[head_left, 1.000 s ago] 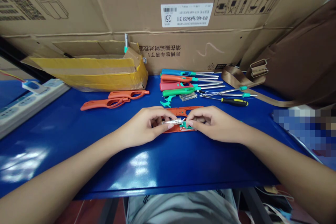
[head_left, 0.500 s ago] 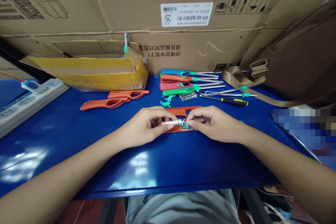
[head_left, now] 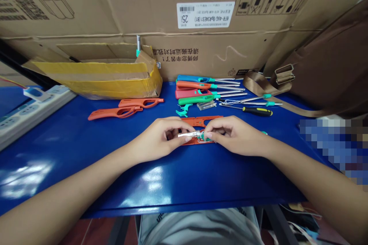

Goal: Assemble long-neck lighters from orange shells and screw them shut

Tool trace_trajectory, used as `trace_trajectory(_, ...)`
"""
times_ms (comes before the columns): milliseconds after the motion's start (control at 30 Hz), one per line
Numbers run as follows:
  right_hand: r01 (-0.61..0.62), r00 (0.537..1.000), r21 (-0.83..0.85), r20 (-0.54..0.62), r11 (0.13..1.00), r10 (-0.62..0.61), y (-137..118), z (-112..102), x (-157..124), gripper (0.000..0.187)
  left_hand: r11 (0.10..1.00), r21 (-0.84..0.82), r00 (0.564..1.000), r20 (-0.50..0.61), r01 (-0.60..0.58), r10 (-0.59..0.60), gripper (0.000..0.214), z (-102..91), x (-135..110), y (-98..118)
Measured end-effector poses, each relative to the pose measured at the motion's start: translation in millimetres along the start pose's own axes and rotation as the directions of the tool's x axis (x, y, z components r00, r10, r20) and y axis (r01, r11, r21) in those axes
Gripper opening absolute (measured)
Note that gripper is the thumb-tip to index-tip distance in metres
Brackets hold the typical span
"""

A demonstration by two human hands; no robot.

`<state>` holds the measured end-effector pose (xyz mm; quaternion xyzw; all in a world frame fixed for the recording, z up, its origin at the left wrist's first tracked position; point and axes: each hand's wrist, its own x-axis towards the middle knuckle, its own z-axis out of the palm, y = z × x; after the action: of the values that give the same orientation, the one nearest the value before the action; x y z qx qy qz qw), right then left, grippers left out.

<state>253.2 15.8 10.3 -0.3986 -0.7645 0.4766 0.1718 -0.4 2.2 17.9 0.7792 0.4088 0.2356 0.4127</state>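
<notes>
Between thumb and fingers, my left hand (head_left: 163, 138) grips a clear lighter fuel tank (head_left: 188, 134), lying almost level. My right hand (head_left: 230, 136) pinches a small green lighter part (head_left: 202, 135) at the tank's right end; thin white wires hang near it. Its fingertips hide much of that part. Below both hands, an orange lighter shell half (head_left: 195, 141) lies on the blue table, partly covered. Just behind them rests a second orange shell half (head_left: 193, 121), its inner side up.
Several assembled lighters (head_left: 198, 100), clear tanks (head_left: 206, 105), a green trigger piece (head_left: 184, 110) and a black-yellow screwdriver (head_left: 257, 111) lie behind the hands. Orange shells (head_left: 115, 113) lie left, before a yellow-taped box (head_left: 115, 80). A power strip (head_left: 37, 109) is far left; a strap (head_left: 301, 111) lies right.
Both hands hold nearly the same place and grip. The tank and green part show hardly any shift; the whole view has moved very slightly.
</notes>
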Motion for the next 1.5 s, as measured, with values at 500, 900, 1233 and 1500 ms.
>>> trace_trajectory(500, 0.008, 1.000, -0.010, -0.027, 1.000, -0.008, 0, 1, 0, 0.023, 0.999, -0.035, 1.000, -0.009, 0.001, -0.001, 0.023, 3.9, 0, -1)
trace_trajectory(900, -0.052, 0.996, 0.067, -0.062, 0.996, 0.056, 0, 3, 2, 0.022, 0.998, -0.067, 0.998, -0.057, 0.002, -0.005, 0.023, 7.3, 1, -6)
trace_trajectory(1233, -0.080, 0.983, 0.143, -0.152, 0.986, 0.102, 0, 4, 6, 0.026, 0.997, -0.061, 0.990, -0.130, 0.055, -0.063, 0.026, 8.6, 3, -8)
trace_trajectory(1500, -0.133, 0.976, 0.197, -0.146, 0.971, 0.164, -1, 7, 5, 0.023, 0.999, -0.034, 0.987, -0.155, 0.027, -0.032, 0.024, 9.9, 1, -7)
